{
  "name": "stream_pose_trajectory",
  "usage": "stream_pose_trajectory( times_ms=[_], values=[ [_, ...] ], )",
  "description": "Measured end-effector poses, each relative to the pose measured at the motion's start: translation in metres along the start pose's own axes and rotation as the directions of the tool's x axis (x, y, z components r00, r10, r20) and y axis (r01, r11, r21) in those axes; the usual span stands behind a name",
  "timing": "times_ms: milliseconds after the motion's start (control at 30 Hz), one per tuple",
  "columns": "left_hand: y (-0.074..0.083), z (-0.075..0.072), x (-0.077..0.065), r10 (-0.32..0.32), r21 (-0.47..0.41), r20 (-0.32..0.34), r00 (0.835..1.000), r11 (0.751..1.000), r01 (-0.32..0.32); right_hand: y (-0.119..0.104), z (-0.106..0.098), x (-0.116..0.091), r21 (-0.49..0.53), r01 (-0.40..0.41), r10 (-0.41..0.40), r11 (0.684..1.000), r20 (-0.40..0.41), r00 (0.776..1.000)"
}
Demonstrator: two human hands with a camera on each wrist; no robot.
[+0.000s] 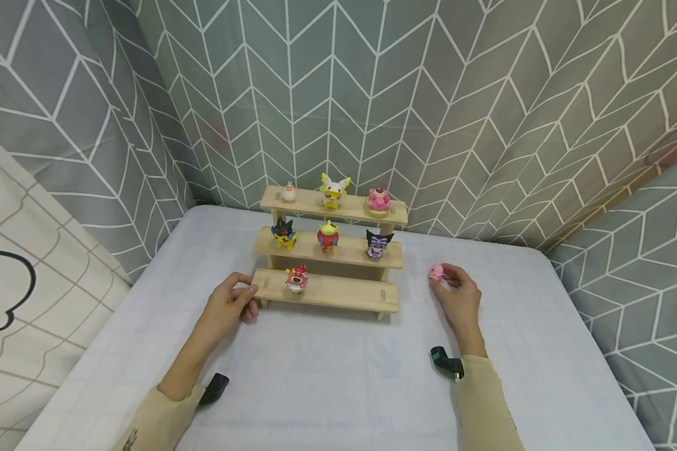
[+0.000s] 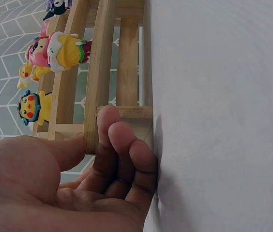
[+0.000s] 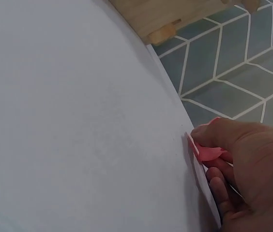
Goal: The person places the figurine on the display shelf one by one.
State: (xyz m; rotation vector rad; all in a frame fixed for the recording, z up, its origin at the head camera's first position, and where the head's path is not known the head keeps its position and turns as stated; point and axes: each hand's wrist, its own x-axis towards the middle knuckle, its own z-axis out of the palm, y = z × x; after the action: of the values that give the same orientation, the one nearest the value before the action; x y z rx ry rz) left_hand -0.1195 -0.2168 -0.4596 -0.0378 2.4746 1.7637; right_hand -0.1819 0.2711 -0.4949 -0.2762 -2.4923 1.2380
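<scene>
A three-tier wooden display stand (image 1: 338, 294) stands on the table. My left hand (image 1: 231, 299) holds the left end of its lowest plank; in the left wrist view the thumb is on one side of the plank (image 2: 99, 72) and curled fingers (image 2: 122, 133) are at the other. To the right of the stand, my right hand (image 1: 459, 297) pinches a small pink figurine (image 1: 436, 272) between thumb and fingers, close over the tabletop. Most of that figurine (image 3: 209, 152) is hidden by the hand in the right wrist view. A red-and-pink bear figurine (image 1: 296, 280) occupies the lowest tier, left of its middle.
On the middle tier are a black-and-yellow figurine (image 1: 284, 233), a red-and-green one (image 1: 328, 237) and a purple-and-black one (image 1: 378, 245). The top tier carries a white duck (image 1: 289, 193), a yellow-and-white figurine (image 1: 333, 191) and a pink one (image 1: 378, 200). A patterned curtain (image 1: 361, 94) hangs behind the table.
</scene>
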Motion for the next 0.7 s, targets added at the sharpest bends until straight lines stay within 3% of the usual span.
stream_pose_trajectory(
  times_ms=[500,700],
  values=[
    [0.000,0.000,0.001,0.006,0.007,0.004,1.000,1.000,-0.006,-0.013,0.002,-0.011,0.033,-0.022,0.021,0.999,0.025,0.999],
    [0.000,0.000,0.001,0.016,0.016,0.001,1.000,1.000,-0.016,-0.037,-0.007,-0.011,0.080,0.085,-0.084,0.993,-0.010,0.996]
  ],
)
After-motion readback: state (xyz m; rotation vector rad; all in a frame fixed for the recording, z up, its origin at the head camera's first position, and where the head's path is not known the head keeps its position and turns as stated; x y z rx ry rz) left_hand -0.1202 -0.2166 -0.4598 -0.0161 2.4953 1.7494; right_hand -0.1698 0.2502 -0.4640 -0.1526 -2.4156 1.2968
